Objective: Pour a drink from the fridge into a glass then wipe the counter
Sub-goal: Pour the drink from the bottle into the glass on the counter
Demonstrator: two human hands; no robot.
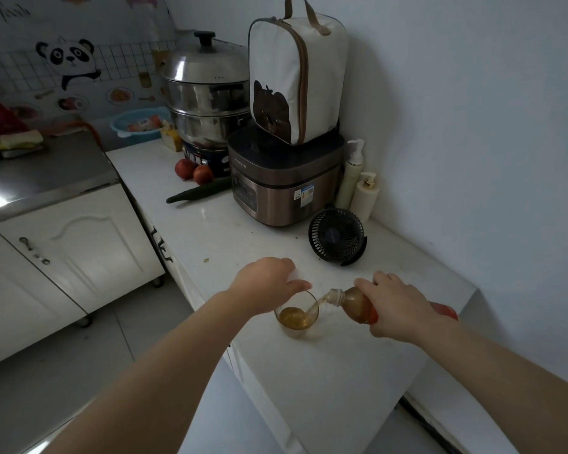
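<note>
Amber drink runs in a thin stream from the tilted bottle, which the right hand grips round its body, with the neck pointing left over the glass. The left hand curls over the far rim of the glass and pinches it to steady it. Something pale shows under its fingers, but I cannot tell what it is.

The glass stands on the white counter close to the front edge and is partly filled. It is likely rigid, smooth and breakable, so a hold low on the wall would be safer than one at the rim. The bottle looks like thin plastic, light and easily squeezed, so it is best held firmly round the middle without crushing it.

Behind them sit a small black fan, a rice cooker and a cucumber.
</note>
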